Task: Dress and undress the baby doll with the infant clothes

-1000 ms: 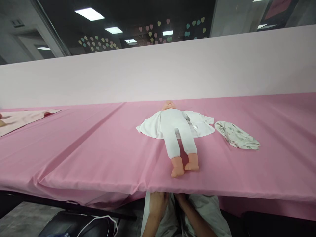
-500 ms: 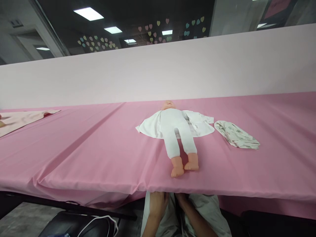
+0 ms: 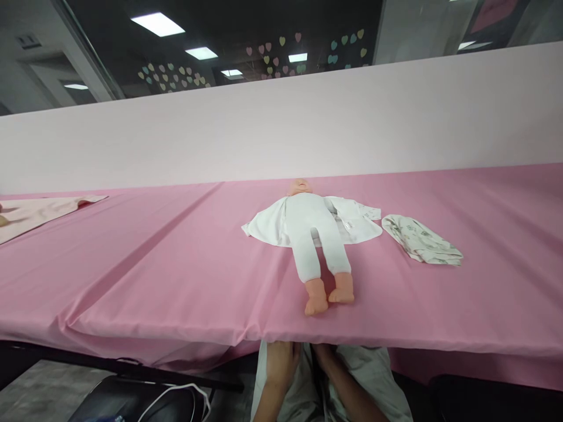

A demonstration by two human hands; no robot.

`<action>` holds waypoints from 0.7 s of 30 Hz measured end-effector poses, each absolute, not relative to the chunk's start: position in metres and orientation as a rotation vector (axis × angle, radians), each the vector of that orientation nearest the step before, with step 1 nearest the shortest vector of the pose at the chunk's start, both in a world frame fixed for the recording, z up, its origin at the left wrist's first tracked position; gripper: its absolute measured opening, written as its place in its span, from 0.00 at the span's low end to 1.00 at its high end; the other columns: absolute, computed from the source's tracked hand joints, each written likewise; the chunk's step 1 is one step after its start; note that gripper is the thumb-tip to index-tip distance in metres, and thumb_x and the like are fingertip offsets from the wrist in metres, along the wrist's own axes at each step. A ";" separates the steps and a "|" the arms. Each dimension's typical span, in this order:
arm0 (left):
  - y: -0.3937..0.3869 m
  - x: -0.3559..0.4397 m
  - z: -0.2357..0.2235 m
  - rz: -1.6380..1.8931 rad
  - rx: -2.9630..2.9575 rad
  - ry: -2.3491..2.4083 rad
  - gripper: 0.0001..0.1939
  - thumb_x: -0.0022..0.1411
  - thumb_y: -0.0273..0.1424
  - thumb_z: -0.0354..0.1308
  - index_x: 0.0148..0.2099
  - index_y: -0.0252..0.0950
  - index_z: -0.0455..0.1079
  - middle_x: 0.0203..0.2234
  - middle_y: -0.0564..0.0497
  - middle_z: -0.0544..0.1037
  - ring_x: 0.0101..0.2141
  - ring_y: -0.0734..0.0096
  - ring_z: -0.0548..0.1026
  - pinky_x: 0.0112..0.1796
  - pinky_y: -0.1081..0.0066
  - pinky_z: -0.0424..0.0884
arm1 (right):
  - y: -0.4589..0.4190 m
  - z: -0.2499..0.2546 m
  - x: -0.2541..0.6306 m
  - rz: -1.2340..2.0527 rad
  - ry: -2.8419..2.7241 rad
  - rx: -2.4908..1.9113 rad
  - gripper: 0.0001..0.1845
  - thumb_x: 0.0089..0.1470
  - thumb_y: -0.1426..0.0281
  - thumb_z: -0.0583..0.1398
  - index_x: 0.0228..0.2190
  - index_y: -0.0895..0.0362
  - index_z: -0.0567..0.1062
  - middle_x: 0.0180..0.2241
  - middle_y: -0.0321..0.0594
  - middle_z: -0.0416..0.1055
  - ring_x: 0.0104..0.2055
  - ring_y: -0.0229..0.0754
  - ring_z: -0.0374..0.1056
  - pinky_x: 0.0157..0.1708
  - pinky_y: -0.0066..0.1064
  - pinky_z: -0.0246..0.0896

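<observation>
A baby doll [image 3: 313, 225] with a white cloth body lies on its back, its bare feet toward the table's near edge. Beneath it a white baby shirt [image 3: 268, 225] is spread open to both sides. To the right lies a folded, leaf-patterned cloth garment [image 3: 420, 240]. My left hand [image 3: 281, 358] rests on my lap at the table edge, its fingers mostly hidden. Beside it, my right hand [image 3: 324, 353] also sits on my lap, partly under the pink tablecloth's edge, fingers out of sight. Neither hand touches the doll.
A pink cloth [image 3: 176, 264] covers the long table, hanging over its front edge. At the far left lies a pale pink cloth [image 3: 39, 214] with part of something on it. Behind stands a white wall [image 3: 264, 135]. A black chair [image 3: 136, 401] with a white cable is lower left.
</observation>
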State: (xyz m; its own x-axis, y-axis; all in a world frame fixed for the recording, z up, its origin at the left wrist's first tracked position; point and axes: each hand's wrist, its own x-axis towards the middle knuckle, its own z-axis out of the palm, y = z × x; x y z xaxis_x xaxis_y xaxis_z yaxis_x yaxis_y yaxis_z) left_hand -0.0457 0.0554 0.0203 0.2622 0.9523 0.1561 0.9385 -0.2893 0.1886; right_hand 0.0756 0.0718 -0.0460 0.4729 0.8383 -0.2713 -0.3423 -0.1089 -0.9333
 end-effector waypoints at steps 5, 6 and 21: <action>0.055 -0.046 0.021 0.384 2.486 1.842 0.13 0.59 0.29 0.48 0.41 0.35 0.74 0.38 0.43 0.78 0.40 0.52 0.74 0.41 0.57 0.66 | 0.070 -0.063 0.073 1.122 -0.427 -1.301 0.35 0.25 0.48 0.64 0.39 0.49 0.72 0.46 0.35 0.70 0.53 0.46 0.58 0.46 0.34 0.61; 0.055 -0.046 0.020 0.380 2.483 1.845 0.14 0.59 0.29 0.48 0.41 0.35 0.74 0.38 0.43 0.78 0.40 0.52 0.74 0.41 0.57 0.66 | 0.070 -0.064 0.073 1.126 -0.415 -1.302 0.36 0.24 0.48 0.64 0.39 0.49 0.72 0.45 0.36 0.70 0.54 0.47 0.58 0.46 0.34 0.60; 0.055 -0.047 0.017 0.356 2.480 1.844 0.14 0.60 0.30 0.48 0.43 0.35 0.74 0.40 0.44 0.77 0.42 0.51 0.73 0.42 0.57 0.66 | 0.074 -0.061 0.072 1.151 -0.380 -1.277 0.26 0.26 0.49 0.61 0.31 0.48 0.71 0.39 0.36 0.71 0.48 0.48 0.62 0.42 0.36 0.63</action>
State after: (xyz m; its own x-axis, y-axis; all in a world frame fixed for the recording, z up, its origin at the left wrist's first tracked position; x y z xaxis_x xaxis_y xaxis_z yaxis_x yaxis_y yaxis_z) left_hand -0.0465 0.0550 0.0174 0.2709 0.9485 0.1644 0.9414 -0.2966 0.1603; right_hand 0.0716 0.0739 -0.0612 0.4370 0.8280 -0.3515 -0.4560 -0.1329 -0.8800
